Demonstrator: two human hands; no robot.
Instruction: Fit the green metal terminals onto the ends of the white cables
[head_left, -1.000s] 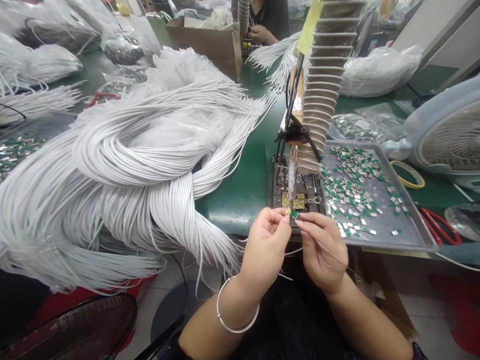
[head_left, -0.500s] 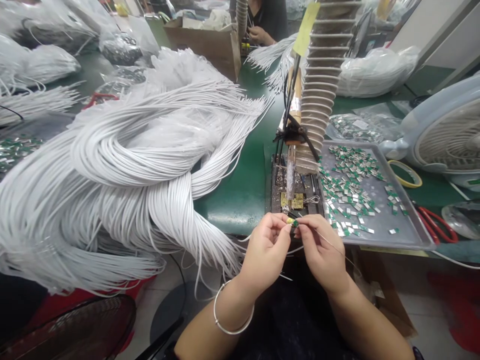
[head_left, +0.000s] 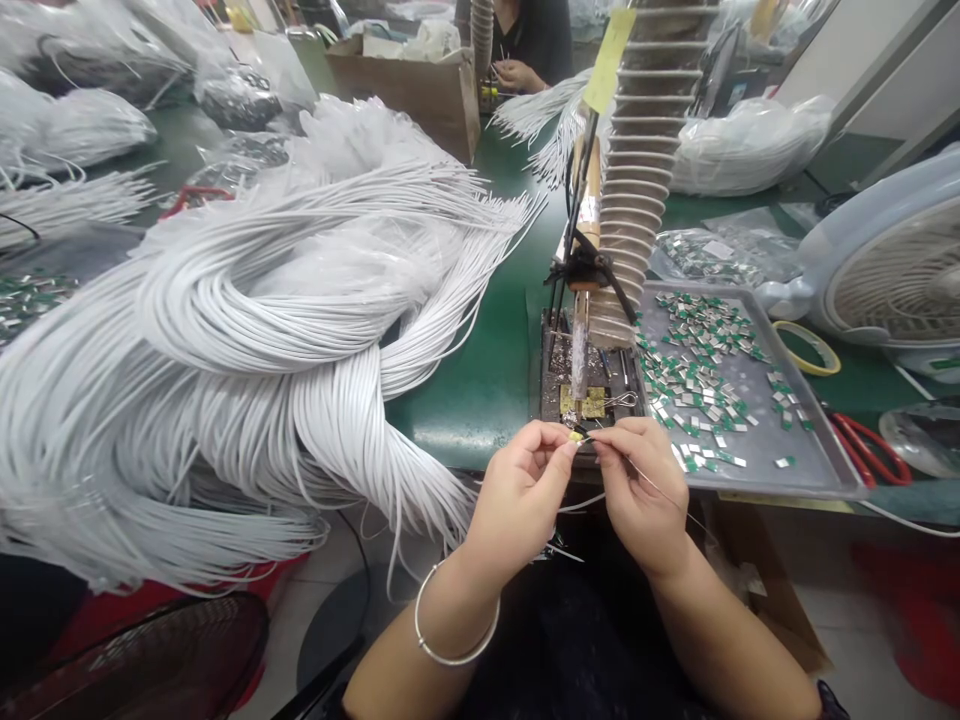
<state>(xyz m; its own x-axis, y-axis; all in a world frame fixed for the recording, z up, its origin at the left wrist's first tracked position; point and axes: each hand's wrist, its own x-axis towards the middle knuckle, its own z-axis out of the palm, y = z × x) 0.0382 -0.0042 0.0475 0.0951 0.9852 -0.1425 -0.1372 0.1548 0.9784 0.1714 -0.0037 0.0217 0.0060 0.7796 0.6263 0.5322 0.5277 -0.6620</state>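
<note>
Just below the tip of an upright soldering iron (head_left: 580, 350), both hands meet fingertip to fingertip. My left hand (head_left: 525, 490) is closed in a pinch, with a small yellow piece (head_left: 575, 436) and a pale wire end showing at its fingertips. A white cable (head_left: 585, 503) passes between the hands lower down. My right hand (head_left: 643, 490) pinches a thin solder wire (head_left: 660, 487), which trails back over the hand. Small green-and-metal bits (head_left: 555, 543) show beneath my left hand, partly hidden by it.
Bundled white cables (head_left: 300, 330) cover the left side. A grey tray (head_left: 787, 475) holds many small green-and-silver circuit boards. A ribbed exhaust hose (head_left: 637, 180) hangs beside the iron. A fan (head_left: 892, 260), tape roll (head_left: 806, 348) and red-handled tool (head_left: 870, 450) lie right. Another person's hand (head_left: 517, 75) works opposite.
The green piece between my fingertips no longer shows there. Green-and-metal bits now appear beneath my left hand. Both hands have shifted slightly left with the view.
</note>
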